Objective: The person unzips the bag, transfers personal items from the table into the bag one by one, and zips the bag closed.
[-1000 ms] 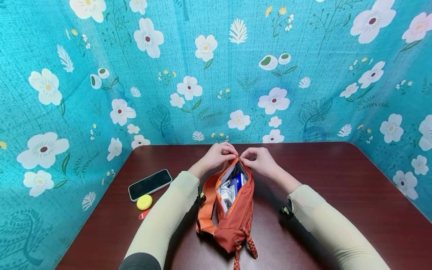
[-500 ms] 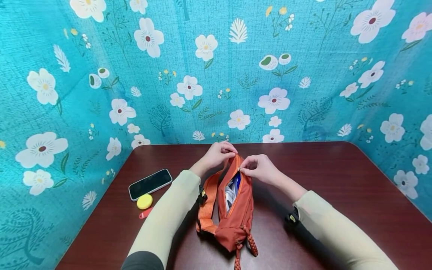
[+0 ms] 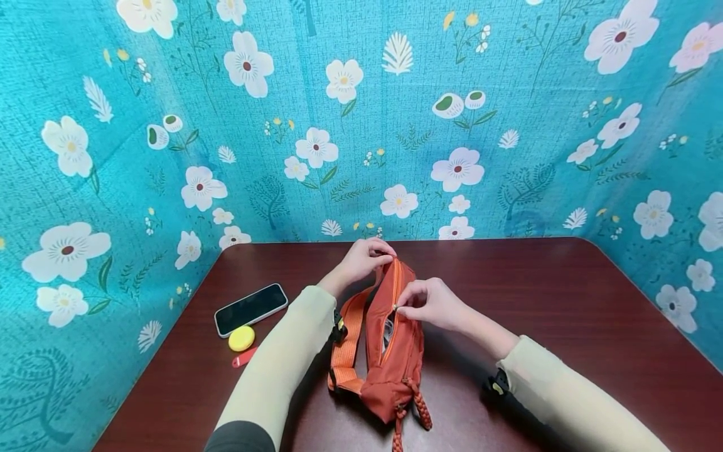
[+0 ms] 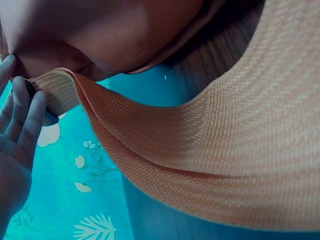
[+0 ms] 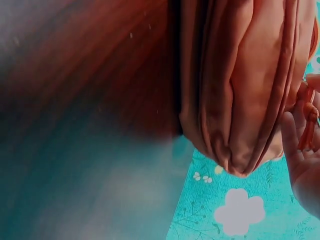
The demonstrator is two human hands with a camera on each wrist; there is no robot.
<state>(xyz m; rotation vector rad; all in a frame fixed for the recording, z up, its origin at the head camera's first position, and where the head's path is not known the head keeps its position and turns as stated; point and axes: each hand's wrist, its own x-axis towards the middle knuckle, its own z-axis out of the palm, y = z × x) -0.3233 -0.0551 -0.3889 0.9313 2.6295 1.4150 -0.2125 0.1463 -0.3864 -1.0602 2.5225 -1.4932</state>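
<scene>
A rust-red waist bag [image 3: 403,351] lies lengthwise at the middle of the table, its orange strap [image 3: 350,333] looped along the left side. My left hand [image 3: 367,257] grips the far end of the bag; in the left wrist view its fingers [image 4: 30,120] are at the strap's end near a dark buckle [image 4: 50,117]. My right hand [image 3: 432,304] pinches the zipper pull [image 3: 395,307] partway along the top. Behind the pull the zipper is closed; in front of it a narrow gap shows some white contents [image 3: 388,329]. A tassel [image 5: 310,122] hangs by the right hand in the right wrist view.
Left of the bag lie a phone [image 3: 251,309] with a dark screen, a round yellow object [image 3: 241,338] and a small red item [image 3: 244,358] partly behind the left sleeve. Braided tassels [image 3: 420,408] hang at the bag's near end. A blue floral cloth [image 3: 350,157] stands behind the table [image 3: 525,282].
My right hand has drawn the zipper pull toward the near end, and the bag's opening has narrowed from wide to a short slit. The left hand has stayed at the far end.
</scene>
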